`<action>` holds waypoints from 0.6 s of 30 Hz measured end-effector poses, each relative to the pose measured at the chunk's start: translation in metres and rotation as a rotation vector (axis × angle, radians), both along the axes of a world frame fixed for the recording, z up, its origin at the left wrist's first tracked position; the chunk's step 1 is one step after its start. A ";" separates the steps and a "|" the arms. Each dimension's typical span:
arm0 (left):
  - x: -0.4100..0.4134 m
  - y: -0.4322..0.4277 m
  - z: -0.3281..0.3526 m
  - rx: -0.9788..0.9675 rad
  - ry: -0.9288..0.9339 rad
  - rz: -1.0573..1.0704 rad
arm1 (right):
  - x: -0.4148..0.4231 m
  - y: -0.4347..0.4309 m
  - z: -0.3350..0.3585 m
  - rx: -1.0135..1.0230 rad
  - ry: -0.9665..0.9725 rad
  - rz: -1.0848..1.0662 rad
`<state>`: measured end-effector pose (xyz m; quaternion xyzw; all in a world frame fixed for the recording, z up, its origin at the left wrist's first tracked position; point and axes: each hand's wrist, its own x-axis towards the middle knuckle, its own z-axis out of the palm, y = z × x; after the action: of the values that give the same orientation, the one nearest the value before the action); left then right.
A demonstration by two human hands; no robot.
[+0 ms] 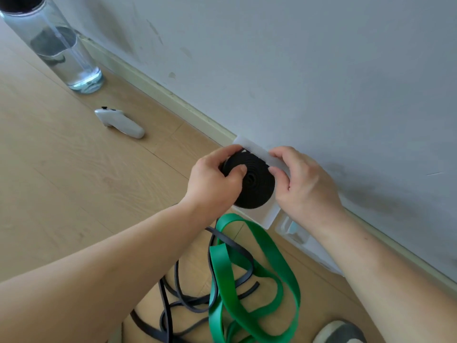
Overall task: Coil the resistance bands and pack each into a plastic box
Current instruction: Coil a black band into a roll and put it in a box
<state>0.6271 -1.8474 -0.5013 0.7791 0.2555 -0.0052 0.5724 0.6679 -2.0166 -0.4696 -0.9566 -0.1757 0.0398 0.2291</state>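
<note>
A black resistance band wound into a tight flat coil [254, 185] sits over a clear plastic box [268, 217] that stands against the wall. My left hand [212, 179] grips the coil's left side, thumb on its face. My right hand [304, 184] holds the coil's right edge with curled fingers. A loose green band [252, 276] lies tangled on the floor in front. A dark grey band [178, 305] is snaked through it. A second clear box [294, 231] lies right of the first, partly hidden by my right wrist.
A clear water bottle [61, 48] stands at the far left by the skirting board. A white handheld controller [118, 122] lies on the wooden floor. A grey and white shoe tip [338, 332] shows at the bottom right. The wall runs diagonally behind the boxes.
</note>
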 end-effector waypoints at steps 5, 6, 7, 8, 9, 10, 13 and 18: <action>-0.014 0.006 -0.007 0.213 -0.030 -0.145 | 0.008 0.005 0.004 0.070 0.041 -0.124; -0.013 0.007 -0.010 0.189 -0.016 -0.116 | 0.009 0.009 0.006 0.080 0.042 -0.151; -0.010 0.008 -0.011 0.159 0.003 -0.078 | 0.010 0.011 0.008 0.073 0.039 -0.171; -0.007 0.009 -0.011 0.130 0.024 -0.056 | 0.011 0.012 0.011 0.062 0.038 -0.188; -0.005 0.009 -0.010 0.111 0.038 -0.054 | 0.012 0.012 0.013 0.061 0.041 -0.210; -0.003 0.009 -0.010 0.102 0.042 -0.065 | 0.013 0.011 0.015 0.075 0.046 -0.240; -0.006 0.011 -0.007 0.121 0.021 -0.094 | 0.015 0.011 0.023 0.127 0.054 -0.306; -0.016 0.022 0.006 0.001 0.023 0.078 | 0.000 0.025 0.038 0.274 0.029 -0.359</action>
<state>0.6110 -1.8254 -0.4953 0.7689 0.2920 0.0083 0.5688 0.6680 -1.9914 -0.4318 -0.9318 -0.0029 -0.0124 0.3627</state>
